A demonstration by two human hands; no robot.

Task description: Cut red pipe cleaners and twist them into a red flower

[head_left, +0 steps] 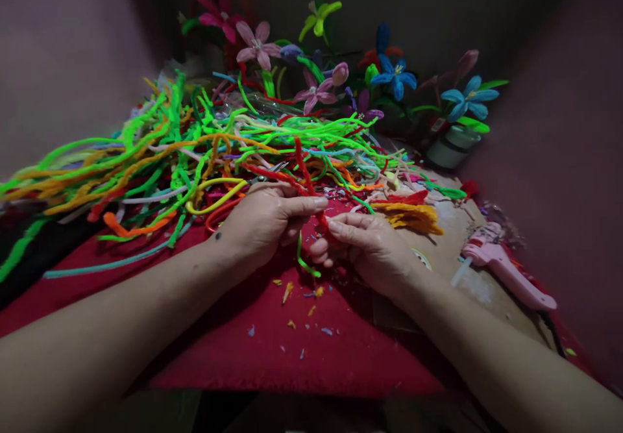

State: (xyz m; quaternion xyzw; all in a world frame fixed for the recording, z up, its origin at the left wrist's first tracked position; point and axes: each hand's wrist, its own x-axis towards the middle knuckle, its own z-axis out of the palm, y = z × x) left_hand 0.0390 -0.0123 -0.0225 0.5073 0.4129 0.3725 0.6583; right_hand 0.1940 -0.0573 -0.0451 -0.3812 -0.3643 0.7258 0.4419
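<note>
Between my two hands is a red pipe cleaner (302, 163), one end rising above my fingers. My left hand (272, 215) pinches it between thumb and forefinger. Just to the right, my right hand (370, 241) grips its lower part with the fingertips. A short green pipe cleaner (306, 261) hangs or lies under my hands; I cannot tell which. Beside my left hand lie scissors with yellow and red handles (219, 196). A big heap of pipe cleaners (180, 141) in green, orange and other colours spreads behind my hands.
A pink glue gun (509, 267) rests on a cardboard sheet (448, 225) at right, near folded orange pipe-cleaner pieces (409, 217). Pipe-cleaner flowers (257, 45) stand at the back, with a jar (452, 146) at back right. Fluff scraps dot the red cloth (272, 355).
</note>
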